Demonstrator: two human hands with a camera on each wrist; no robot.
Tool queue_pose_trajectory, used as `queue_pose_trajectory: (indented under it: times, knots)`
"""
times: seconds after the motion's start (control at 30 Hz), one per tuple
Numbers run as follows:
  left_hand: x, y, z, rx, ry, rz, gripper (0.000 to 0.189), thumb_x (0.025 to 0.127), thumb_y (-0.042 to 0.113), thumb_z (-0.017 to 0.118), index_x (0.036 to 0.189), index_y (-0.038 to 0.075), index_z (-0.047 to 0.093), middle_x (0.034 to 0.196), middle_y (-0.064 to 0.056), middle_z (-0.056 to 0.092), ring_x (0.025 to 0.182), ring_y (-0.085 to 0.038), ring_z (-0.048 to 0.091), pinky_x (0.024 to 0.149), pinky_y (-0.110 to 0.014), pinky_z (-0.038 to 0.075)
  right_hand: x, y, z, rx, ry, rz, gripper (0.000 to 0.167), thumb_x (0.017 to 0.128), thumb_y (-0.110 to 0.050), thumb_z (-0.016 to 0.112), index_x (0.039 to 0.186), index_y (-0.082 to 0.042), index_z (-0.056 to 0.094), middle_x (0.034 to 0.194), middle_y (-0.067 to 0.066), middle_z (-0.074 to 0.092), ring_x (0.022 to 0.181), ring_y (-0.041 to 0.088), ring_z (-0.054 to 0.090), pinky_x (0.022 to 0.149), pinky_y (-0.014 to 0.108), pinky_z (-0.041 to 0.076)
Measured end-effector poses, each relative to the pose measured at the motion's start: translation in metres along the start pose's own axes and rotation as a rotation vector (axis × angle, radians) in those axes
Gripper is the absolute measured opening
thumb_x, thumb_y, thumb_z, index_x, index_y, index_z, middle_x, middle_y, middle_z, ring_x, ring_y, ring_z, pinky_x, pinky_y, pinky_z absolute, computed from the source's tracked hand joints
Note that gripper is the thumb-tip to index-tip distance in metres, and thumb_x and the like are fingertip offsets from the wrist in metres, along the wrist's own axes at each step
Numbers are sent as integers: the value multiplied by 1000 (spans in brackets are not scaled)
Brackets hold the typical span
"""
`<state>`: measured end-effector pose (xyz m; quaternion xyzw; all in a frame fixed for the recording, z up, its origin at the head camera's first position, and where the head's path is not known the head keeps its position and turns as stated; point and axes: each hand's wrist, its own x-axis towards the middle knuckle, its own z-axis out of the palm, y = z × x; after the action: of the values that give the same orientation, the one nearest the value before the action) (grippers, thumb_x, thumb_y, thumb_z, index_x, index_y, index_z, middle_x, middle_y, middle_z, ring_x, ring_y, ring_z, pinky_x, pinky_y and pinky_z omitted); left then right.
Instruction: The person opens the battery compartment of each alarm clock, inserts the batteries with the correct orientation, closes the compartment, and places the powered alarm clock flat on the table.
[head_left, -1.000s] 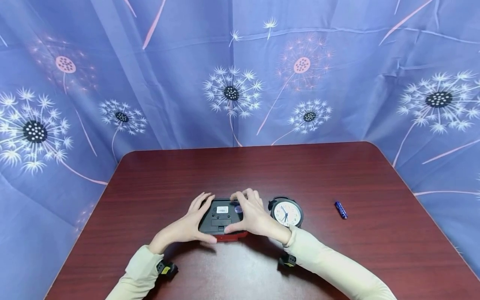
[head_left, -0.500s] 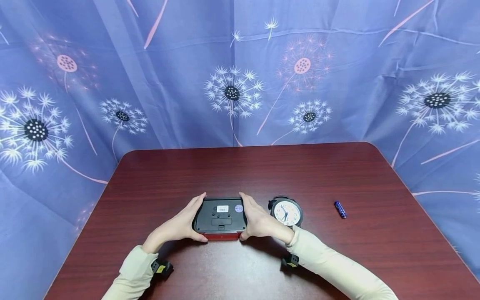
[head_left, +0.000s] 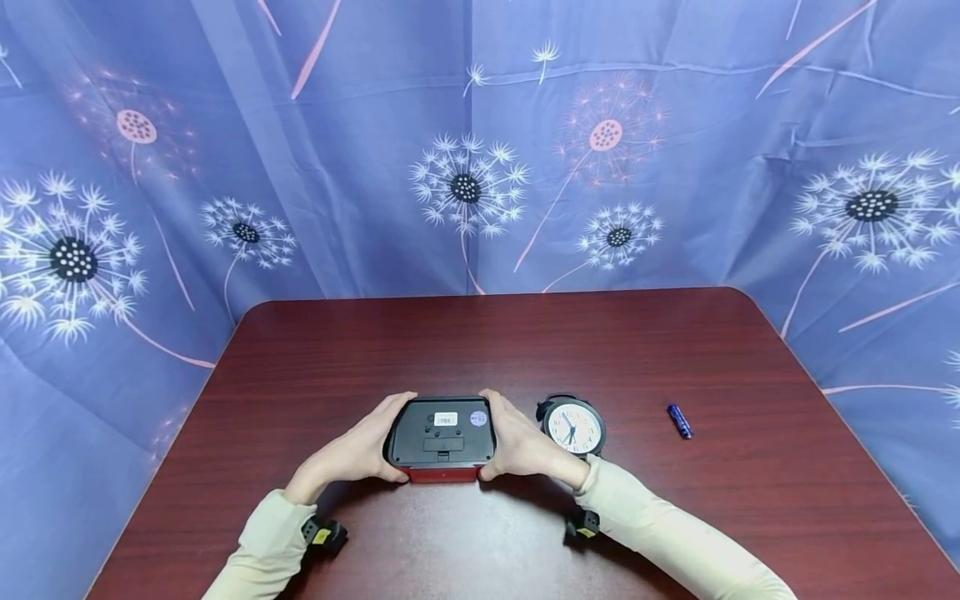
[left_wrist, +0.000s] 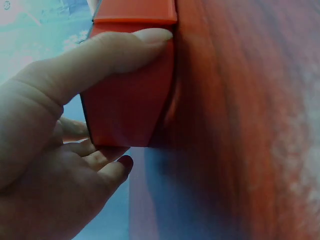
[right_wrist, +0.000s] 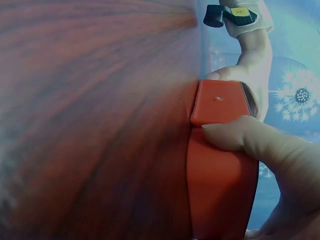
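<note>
A red-and-black boxy device (head_left: 442, 454) lies on the table with its black underside up. That underside carries a white barcode label, a round purple sticker, small screws and a rectangular battery cover. My left hand (head_left: 356, 450) grips its left end, thumb on the red front side and fingers at the far edge. At the opposite end, my right hand (head_left: 521, 442) holds it the same way. In the left wrist view the left thumb presses the red side wall (left_wrist: 125, 110). The right wrist view shows the right thumb (right_wrist: 230, 135) by a seam in the red casing.
A black alarm clock (head_left: 573, 427) with a white dial lies close to the right wrist. Farther right is a blue battery (head_left: 680, 421). The dark red wooden table (head_left: 480, 342) ends at a blue dandelion-print curtain (head_left: 360, 167).
A second ago the right hand was over the device's right part, its thumb near the battery cover. It has moved onto the right end, and both hands now grip the ends.
</note>
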<state>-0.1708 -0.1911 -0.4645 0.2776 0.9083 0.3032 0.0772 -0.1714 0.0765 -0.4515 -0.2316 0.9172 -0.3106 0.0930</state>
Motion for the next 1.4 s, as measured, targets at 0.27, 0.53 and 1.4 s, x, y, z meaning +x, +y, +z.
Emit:
queue_pose_trajectory:
  times: [0.27,0.53,1.4]
  knots:
    - [-3,0,4,2,73,96,110,51,17,91,140,-5,30,133,-19,44,117,-27,47,96,-32,43,-3,3,5,44,20,-12,114,47,-10,92,142,1,29,134,21,50,116,34,55,98,48,45]
    - [-3,3,9,1,69,27,116,51,18,90,146,-2,26,138,-18,44,122,-27,47,99,-42,43,-6,4,6,43,73,-19,113,43,-10,93,139,-4,35,123,15,58,100,29,60,86,46,50]
    - [-9,3,-5,-204,113,78,107,52,28,93,139,7,35,125,0,53,106,-9,50,89,-26,45,-8,-6,-9,97,104,-30,113,40,-11,92,139,-16,38,107,8,65,85,20,60,78,38,49]
